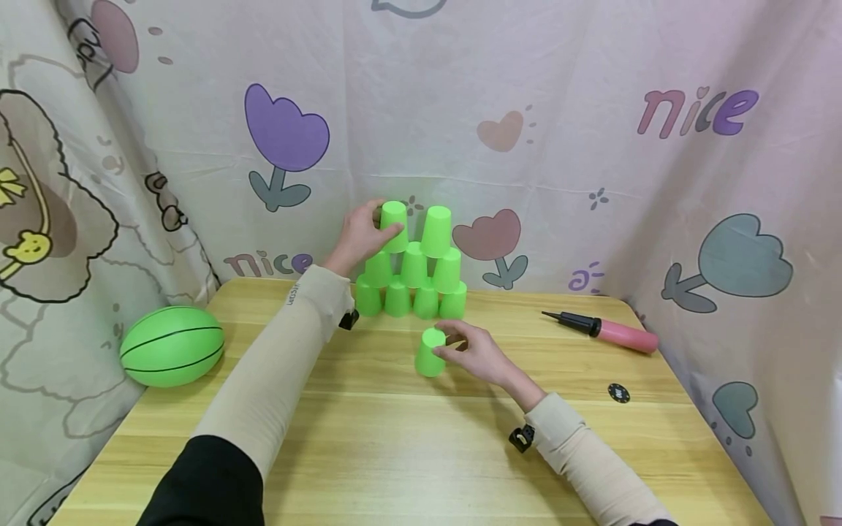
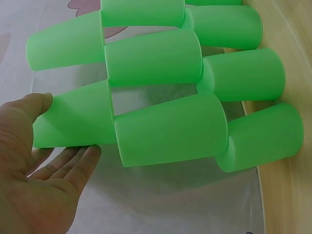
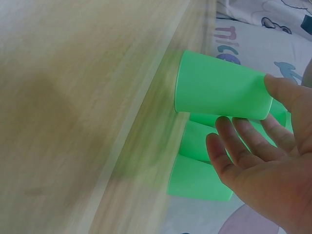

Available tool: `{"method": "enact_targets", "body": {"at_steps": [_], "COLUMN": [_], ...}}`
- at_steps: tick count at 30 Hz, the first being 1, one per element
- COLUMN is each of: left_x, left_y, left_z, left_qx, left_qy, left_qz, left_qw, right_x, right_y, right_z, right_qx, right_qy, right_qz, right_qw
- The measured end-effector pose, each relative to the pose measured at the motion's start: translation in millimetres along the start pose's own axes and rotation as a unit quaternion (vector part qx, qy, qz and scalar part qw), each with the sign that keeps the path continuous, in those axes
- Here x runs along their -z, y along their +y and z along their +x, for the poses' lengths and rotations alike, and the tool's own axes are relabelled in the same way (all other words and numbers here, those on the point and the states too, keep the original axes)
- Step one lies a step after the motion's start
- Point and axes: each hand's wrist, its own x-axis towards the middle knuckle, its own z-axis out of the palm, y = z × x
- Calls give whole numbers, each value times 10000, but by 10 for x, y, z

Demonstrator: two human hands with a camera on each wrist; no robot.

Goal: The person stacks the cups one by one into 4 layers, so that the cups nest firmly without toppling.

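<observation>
Green plastic cups stand upside down in a stacked pyramid at the back of the table: several in the bottom row point(image 1: 397, 298), three in the middle row point(image 1: 414, 264), two on top. My left hand point(image 1: 362, 237) holds the top left cup point(image 1: 395, 219), thumb on one side and fingers on the other; in the left wrist view this cup point(image 2: 78, 117) rests on the row below. In front of the pyramid, my right hand point(image 1: 476, 353) grips a single upside-down cup point(image 1: 429, 354) near its closed end. The right wrist view shows thumb and fingers about that cup point(image 3: 222, 87).
A green ball with black lines point(image 1: 172, 346) lies at the table's left edge. To the right are a pink and black hand pump point(image 1: 612, 332) and a black round chip point(image 1: 618, 393). A printed curtain point(image 1: 559, 44) hangs behind the wooden table point(image 1: 408, 460).
</observation>
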Motion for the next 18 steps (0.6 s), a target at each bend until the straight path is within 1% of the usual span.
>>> {"method": "enact_targets", "body": {"at_steps": [7, 18], "left_x": [-17, -22], "left_y": [-18, -20], "left_z": [6, 10], "left_qx": [70, 15], "left_qy": [-6, 1], "left_qz": [-13, 89], "left_qw": [10000, 10000], "right_x": [-4, -3], "right_y": [6, 17], "right_z": [2, 9], "right_qx": [7, -25], "right_qy": [-28, 32], "right_qz": [-39, -56], "right_qw": [10000, 10000]}}
